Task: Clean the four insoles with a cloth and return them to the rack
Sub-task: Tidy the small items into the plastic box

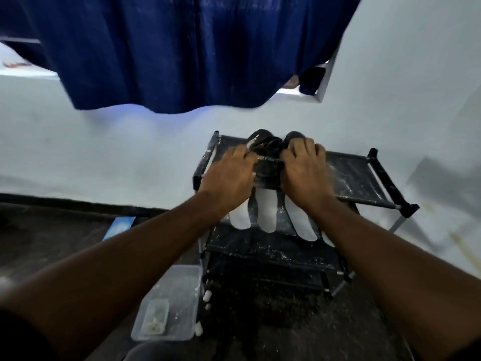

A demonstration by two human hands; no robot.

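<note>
Just beneath hands [265,175]: insoles [266,212].

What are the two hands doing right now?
Left hand: closed on the dark cloth on the rack's top shelf.
Right hand: closed on the same cloth.

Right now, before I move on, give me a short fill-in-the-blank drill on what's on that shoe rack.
1. Both hands, left and right, rest on the black metal shoe rack's ____ shelf.
2. The white foam insoles lie on the shelf just ____ it.
3. The clear plastic box sits on the ____.
4. The hanging curtain is ____.

Missing: top; below; floor; blue
</note>
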